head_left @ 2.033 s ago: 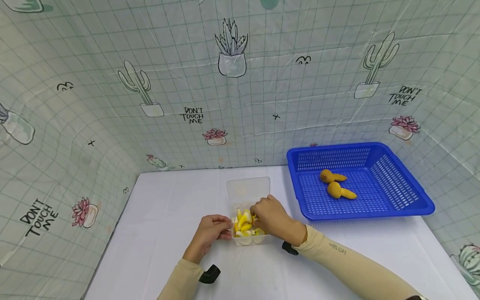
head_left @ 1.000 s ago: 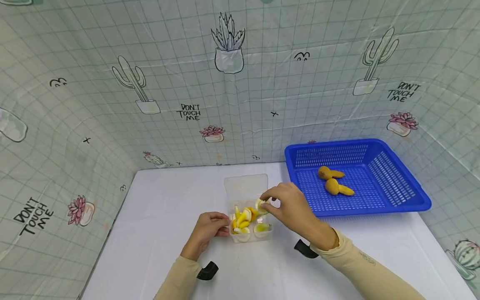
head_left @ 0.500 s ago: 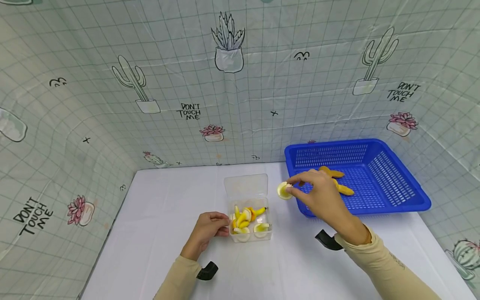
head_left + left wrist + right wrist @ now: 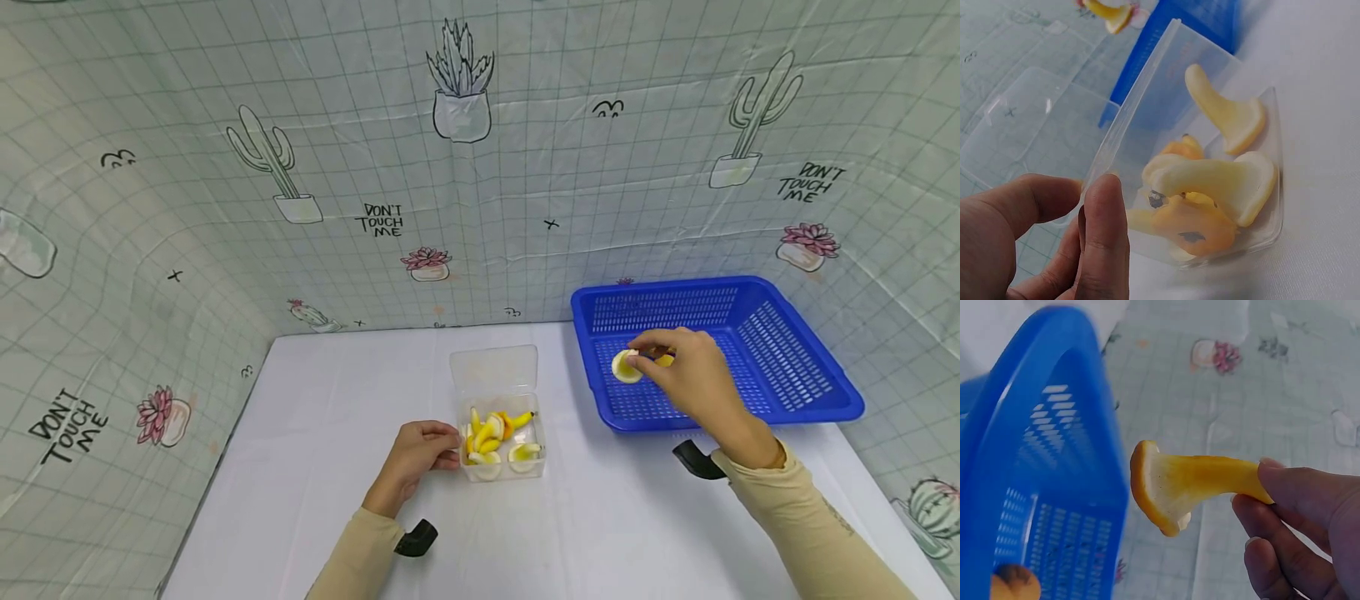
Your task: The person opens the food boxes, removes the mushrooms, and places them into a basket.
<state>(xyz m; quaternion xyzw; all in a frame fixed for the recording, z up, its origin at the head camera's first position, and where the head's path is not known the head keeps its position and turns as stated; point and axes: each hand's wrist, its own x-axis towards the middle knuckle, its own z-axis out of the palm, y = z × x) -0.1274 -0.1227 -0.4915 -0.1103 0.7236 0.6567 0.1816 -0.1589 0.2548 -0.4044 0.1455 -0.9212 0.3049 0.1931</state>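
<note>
My right hand [image 4: 693, 375] pinches a yellow mushroom [image 4: 1200, 475] by the stem end. Its orange-edged cap with a pale underside points away from the fingers. In the head view this mushroom [image 4: 625, 367] hangs over the left part of the blue basket [image 4: 738, 421]. With thumb and fingers, my left hand [image 4: 416, 458] pinches the left wall of a clear plastic box [image 4: 1147, 112]. Several yellow mushrooms [image 4: 1197, 178] lie jumbled in that box, its lid [image 4: 495, 368] folded back. My right hand mostly covers what lies in the basket; one brown cap [image 4: 1019, 581] shows.
White cloth [image 4: 337, 392] covers the table. A grid-patterned sheet [image 4: 525, 167] rises behind it and along both sides. The basket stands at the back right, with the box to its left.
My right hand has lifted the mushroom out of the box and carried it right, over the basket. My left hand has stayed at the box.
</note>
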